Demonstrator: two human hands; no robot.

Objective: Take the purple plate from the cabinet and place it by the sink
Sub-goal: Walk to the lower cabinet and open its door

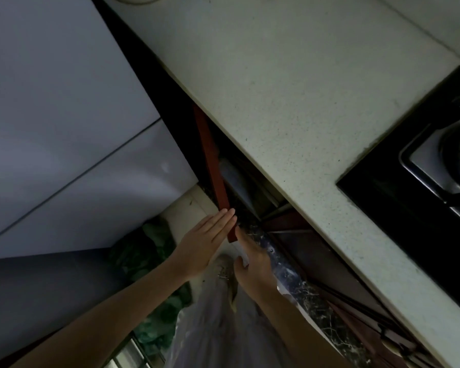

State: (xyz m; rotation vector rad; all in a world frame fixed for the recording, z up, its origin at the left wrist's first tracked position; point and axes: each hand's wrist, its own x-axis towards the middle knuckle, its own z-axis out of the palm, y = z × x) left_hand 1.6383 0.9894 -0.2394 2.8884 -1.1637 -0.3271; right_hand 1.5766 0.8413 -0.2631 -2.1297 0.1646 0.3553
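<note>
Below, flat left hand [206, 243] on red cabinet door [211, 166], speckled countertop [290, 102]

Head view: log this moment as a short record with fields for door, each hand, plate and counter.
door: red cabinet door swung open below the counter
left hand: fingers straight, flat against the door's outer face near its free edge
right hand: at the door's edge, grip unclear
plate: no purple plate visible; cabinet interior dark
counter: pale, speckled, with a black stove at right
</note>
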